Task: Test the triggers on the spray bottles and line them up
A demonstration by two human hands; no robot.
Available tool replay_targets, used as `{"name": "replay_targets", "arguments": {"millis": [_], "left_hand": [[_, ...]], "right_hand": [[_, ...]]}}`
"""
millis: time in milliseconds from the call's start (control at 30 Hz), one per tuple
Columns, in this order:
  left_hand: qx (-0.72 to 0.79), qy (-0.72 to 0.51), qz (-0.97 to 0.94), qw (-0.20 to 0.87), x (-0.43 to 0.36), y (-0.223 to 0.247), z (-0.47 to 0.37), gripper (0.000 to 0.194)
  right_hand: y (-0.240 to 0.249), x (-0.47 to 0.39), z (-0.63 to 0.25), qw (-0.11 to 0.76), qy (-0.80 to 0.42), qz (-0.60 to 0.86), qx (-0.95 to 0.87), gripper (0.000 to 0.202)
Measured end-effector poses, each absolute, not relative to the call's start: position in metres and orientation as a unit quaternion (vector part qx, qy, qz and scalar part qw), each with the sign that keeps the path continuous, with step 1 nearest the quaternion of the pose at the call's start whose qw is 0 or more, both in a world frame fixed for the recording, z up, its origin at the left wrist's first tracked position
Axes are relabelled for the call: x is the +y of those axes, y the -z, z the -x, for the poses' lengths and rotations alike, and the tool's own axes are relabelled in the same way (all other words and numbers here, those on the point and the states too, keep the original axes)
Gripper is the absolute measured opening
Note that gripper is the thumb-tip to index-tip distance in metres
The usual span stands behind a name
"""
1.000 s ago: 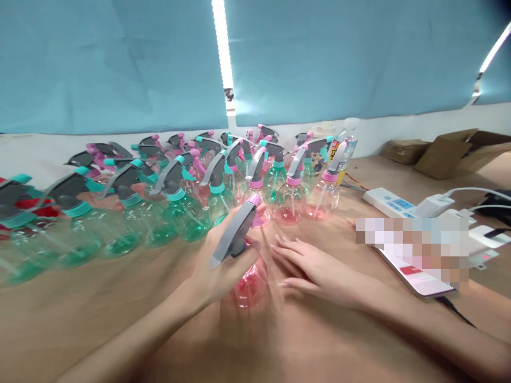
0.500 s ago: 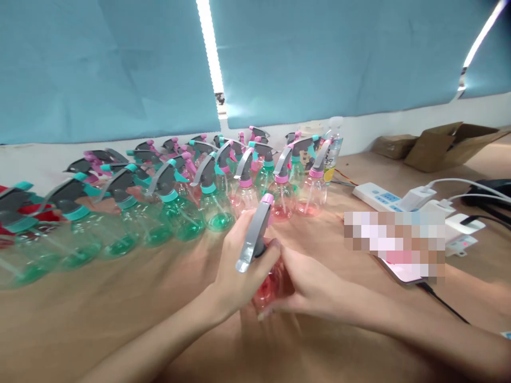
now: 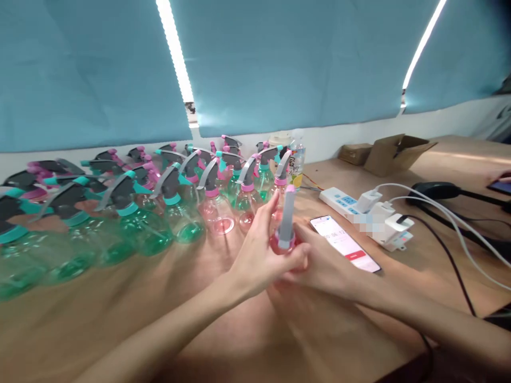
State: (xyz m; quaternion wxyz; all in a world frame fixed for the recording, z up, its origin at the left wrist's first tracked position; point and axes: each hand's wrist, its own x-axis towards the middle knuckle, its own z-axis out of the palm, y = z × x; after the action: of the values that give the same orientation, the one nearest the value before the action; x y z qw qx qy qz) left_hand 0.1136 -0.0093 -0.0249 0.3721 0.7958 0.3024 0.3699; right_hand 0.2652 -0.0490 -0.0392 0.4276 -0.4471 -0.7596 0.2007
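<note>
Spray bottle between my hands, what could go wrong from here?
The bottle could bump the pink bottles just beyond it. Your right hand is close to the phone and might nudge it. The black cable runs by your right forearm and could snag.

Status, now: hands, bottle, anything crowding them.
Left hand curled around pink spray bottle, up high. Right hand lower, fingers mostly hidden. Other bottles close ahead; phone close right.
</note>
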Motion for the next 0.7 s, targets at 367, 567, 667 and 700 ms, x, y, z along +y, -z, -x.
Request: {"name": "replay_targets", "arguments": {"millis": [367,567,667,700], "left_hand": [[0.361,-0.162,-0.861,0.318,-0.009,0.095,-0.078,0.07],[0.347,-0.155,-0.881,0.283,-0.007,0.103,-0.077,0.067],[0.345,-0.159,-0.884,0.272,-0.007,0.104,-0.076,0.067],[0.343,-0.158,-0.886,0.269,-0.007,0.105,-0.075,0.067]], "right_hand": [[0.024,0.024,-0.389,0.378,-0.069,0.632,-0.673,0.05],[0.043,0.062,-0.393,0.366,-0.097,0.608,-0.698,0.034],[0.049,0.071,-0.392,0.367,-0.105,0.599,-0.704,0.03],[0.05,0.073,-0.392,0.365,-0.108,0.596,-0.707,0.03]]}}
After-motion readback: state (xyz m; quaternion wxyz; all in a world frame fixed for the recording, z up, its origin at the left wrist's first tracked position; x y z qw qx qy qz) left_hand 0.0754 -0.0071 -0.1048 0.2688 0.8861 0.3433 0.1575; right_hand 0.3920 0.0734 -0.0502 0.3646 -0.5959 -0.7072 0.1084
